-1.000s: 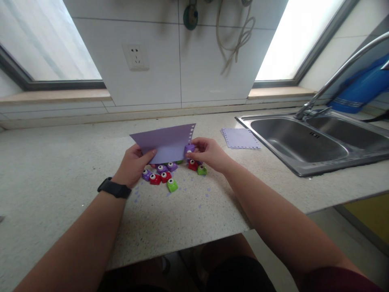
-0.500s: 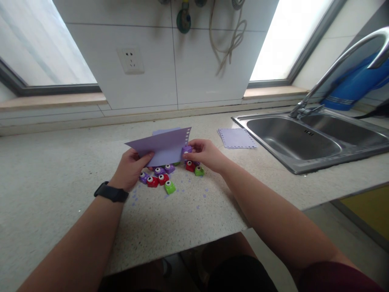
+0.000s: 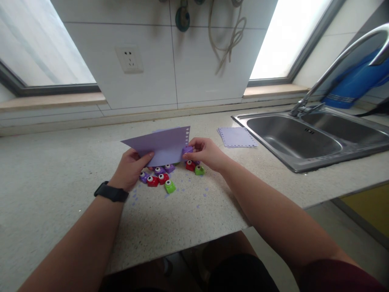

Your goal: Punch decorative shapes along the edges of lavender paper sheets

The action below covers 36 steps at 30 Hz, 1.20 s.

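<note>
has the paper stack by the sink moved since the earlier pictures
No. The paper stack lies in the same spot beside the sink; both only shifted together in view as the camera moved.

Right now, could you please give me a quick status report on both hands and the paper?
Left hand gripping purple paper, tilted. Right hand holding purple punch at the paper's holed edge. Other punches close by on counter.

It looks like a kitchen: steel double sink (image 3: 285,140) at three o'clock, tap (image 3: 302,106) at two, tiled wall (image 3: 197,81) at twelve.
</note>
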Each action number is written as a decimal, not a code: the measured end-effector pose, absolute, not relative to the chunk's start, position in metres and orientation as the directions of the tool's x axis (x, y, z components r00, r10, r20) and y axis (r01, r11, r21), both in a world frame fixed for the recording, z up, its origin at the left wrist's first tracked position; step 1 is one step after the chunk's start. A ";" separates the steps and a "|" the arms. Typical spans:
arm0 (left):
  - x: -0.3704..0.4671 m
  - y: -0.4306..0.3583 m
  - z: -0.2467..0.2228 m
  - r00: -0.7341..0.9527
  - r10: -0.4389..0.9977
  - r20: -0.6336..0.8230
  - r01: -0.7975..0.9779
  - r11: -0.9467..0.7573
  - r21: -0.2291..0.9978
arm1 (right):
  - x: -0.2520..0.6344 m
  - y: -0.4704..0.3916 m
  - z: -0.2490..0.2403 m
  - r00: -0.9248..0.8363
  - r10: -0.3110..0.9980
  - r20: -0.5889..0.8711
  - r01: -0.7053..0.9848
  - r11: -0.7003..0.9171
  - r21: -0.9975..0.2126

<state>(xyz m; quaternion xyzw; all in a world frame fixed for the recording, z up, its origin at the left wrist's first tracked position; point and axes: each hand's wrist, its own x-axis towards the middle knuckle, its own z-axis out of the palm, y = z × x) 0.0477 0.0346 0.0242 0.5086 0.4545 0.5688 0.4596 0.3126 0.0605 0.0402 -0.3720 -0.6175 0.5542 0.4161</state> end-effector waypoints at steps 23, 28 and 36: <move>0.043 0.036 0.022 0.030 0.979 0.200 -0.045 -0.199 0.979 | 0.313 0.061 0.040 -0.396 0.913 0.098 -0.011 0.102 -0.995; 0.044 0.035 0.022 -0.027 0.980 0.198 -0.063 -0.199 0.978 | 0.314 0.061 0.040 -0.398 0.912 0.100 -0.024 0.099 -0.995; 0.045 0.036 0.020 -0.025 0.981 0.192 -0.097 -0.193 0.976 | 0.313 0.060 0.040 -0.414 0.904 0.104 -0.029 0.101 -0.994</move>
